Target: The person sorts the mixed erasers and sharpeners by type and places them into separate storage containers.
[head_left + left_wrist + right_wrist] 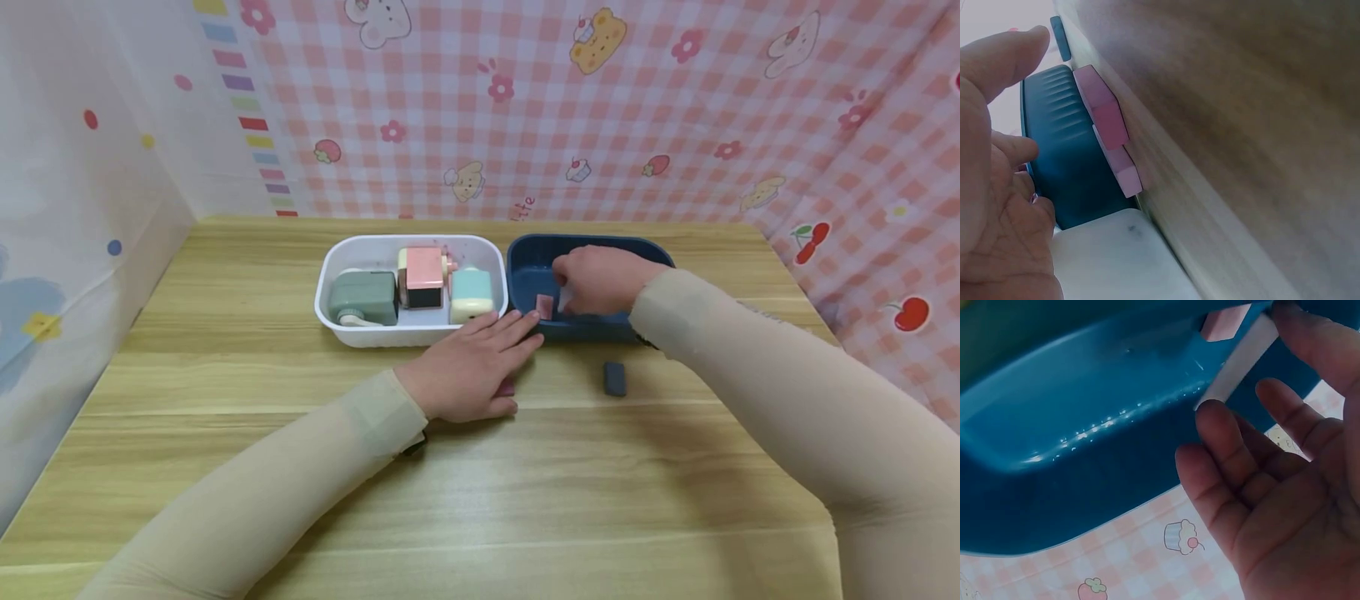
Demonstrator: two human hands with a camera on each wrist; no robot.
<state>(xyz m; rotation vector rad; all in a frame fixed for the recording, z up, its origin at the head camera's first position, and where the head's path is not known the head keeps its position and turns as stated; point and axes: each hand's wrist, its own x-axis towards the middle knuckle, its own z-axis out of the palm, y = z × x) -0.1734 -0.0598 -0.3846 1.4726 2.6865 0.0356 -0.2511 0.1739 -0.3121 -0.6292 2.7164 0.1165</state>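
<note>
My right hand [606, 279] reaches down into the dark blue bin [540, 247]. In the right wrist view its thumb and fingers pinch a white eraser [1241, 359] by its ends. Beside that, a pink eraser [544, 307] lies in the bin. My left hand [471, 367] is spread with straight fingers, its fingertips at the front rims where the white bin [390, 336] and the blue bin meet. Two pink erasers, one darker [1100, 109] and one paler [1121, 172], sit on the table near it, mostly hidden by the hand in the head view.
Inside the white bin stand a green crank pencil sharpener [365, 296], a pink one [424, 275] and a teal-and-cream one [471, 293]. A dark grey eraser [614, 379] lies on the wooden table [525, 500] in front of the blue bin. Patterned cloth [450, 92] hangs behind.
</note>
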